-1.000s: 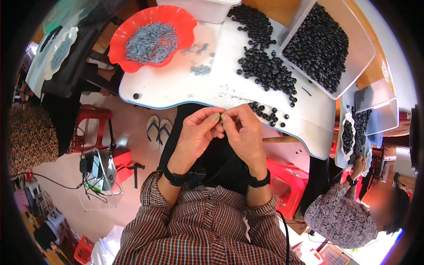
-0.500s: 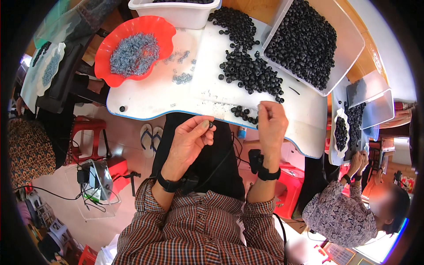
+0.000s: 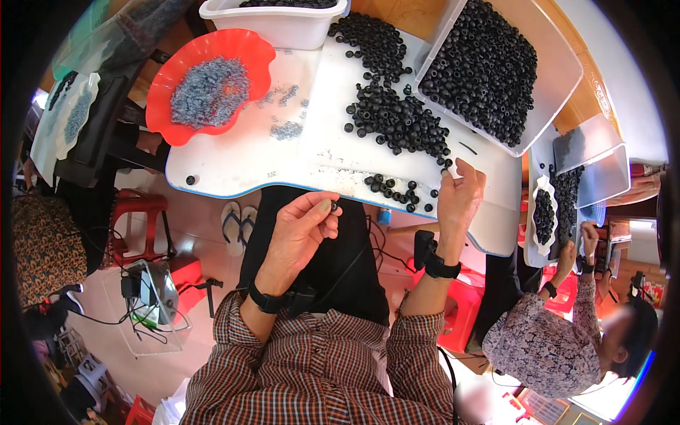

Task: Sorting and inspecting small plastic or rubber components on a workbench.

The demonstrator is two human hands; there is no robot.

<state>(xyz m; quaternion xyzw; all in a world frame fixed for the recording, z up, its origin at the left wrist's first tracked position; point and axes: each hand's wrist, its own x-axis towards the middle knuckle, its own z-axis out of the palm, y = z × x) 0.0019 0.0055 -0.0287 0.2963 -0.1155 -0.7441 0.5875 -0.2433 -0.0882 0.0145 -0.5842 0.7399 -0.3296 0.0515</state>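
Head view: the hands, joined over the lap a second ago, have split, so the work looks to be between pieces. The left hand (image 3: 301, 230) stays low by the body, thumb and fingertips pinched on a small black ring (image 3: 333, 206). The right hand (image 3: 459, 198) has gone forward to the counter (image 3: 234, 166) edge, fingers closed down among loose black rings (image 3: 397, 190) just ahead of it; whether it grips one I cannot tell

Black beads (image 3: 397, 120) all over a white desk (image 3: 234, 159), grey bits in a red bowl (image 3: 244, 53). Shirt (image 3: 319, 368) is a brown-and-white check, and both wristbands (image 3: 265, 301) are black.
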